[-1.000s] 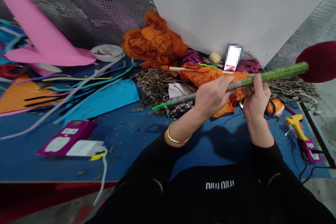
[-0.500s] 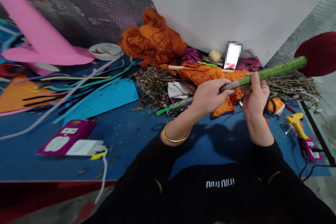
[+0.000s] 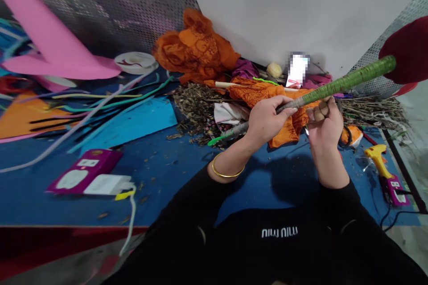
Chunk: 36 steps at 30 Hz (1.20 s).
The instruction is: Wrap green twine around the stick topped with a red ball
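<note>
A long stick (image 3: 351,79), wrapped in green on its upper half and grey lower down, slants across the front of me. At its upper right end is a dark red rounded piece (image 3: 406,51); a bright green tip (image 3: 216,140) shows at the lower left end. My left hand (image 3: 267,122) is closed around the grey part. Just under the green part, my right hand (image 3: 324,122) is turned palm up with its fingers curled in. Whether it pinches something is too small to tell. Orange patterned cloth (image 3: 287,136) lies behind the hands.
Dried twigs (image 3: 374,109) lie along the back of the blue table (image 3: 160,187), near a lit phone (image 3: 297,70). A yellow glue gun (image 3: 379,158) stands at right. Purple power strip (image 3: 85,171), blue sheet (image 3: 133,122), coloured pipe cleaners and a pink paper cone (image 3: 50,31) are left.
My right hand has come off the stick, its fingers now curled beneath it. The stick's red end has risen a little, while my left hand keeps its hold.
</note>
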Each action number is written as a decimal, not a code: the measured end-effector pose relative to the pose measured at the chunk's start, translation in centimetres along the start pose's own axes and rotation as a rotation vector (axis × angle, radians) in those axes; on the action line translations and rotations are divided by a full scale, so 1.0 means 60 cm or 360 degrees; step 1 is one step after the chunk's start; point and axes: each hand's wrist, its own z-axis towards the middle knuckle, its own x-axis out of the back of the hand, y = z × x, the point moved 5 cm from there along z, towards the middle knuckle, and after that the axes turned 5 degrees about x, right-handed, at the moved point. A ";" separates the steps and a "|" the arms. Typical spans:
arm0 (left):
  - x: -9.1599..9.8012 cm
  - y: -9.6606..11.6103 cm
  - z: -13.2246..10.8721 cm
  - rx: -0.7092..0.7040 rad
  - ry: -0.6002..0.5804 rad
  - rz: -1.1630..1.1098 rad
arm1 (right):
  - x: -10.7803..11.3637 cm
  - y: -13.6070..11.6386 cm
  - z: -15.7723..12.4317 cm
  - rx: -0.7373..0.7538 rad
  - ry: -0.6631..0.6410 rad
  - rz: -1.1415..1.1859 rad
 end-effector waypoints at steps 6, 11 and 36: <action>-0.001 -0.004 0.002 -0.0031 0.0057 -0.0030 | -0.010 -0.020 -0.017 0.0274 -0.0188 -0.0054; 0.013 0.008 -0.004 -0.0091 0.0142 0.0396 | -0.022 -0.041 -0.028 0.0504 -0.0421 -0.0222; 0.004 0.024 -0.019 -0.0112 -0.0114 0.0820 | -0.011 -0.081 -0.027 0.0692 -0.0732 -0.0653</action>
